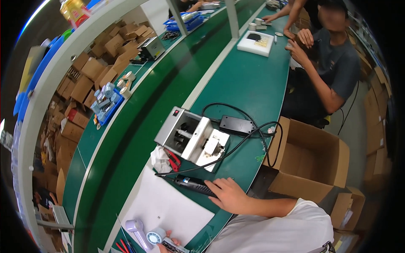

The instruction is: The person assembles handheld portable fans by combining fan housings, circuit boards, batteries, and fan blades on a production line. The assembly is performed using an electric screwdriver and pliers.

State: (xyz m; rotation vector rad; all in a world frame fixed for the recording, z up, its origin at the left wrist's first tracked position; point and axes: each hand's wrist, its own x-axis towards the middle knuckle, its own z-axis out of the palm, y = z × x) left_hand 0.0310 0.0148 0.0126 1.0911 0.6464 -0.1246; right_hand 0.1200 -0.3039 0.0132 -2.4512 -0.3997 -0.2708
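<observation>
My right hand (230, 196) reaches in from the right, its fingers closed over the end of a black electric screwdriver (194, 184) lying at the near side of the bench. A black cable runs from the screwdriver. My left hand (174, 241), partly cut off by the lower edge, holds a light blue handheld fan (156, 236) whose handle seems to have its inside exposed. Beside it, a purple handheld fan (137, 230) rests on a white sheet (168, 206). Beyond the screwdriver stands a silver screw feeder (192, 137), with red-handled pliers (173, 161) and crumpled white tissue (160, 159) against it.
A black power adapter (237, 125) with looped cable lies behind the feeder. An open cardboard box (312, 158) stands right of the bench. Red-handled tools (123, 246) lie at lower left. Across the green conveyor (122, 168) is a blue tray (110, 111). A co-worker (337, 63) sits at far right.
</observation>
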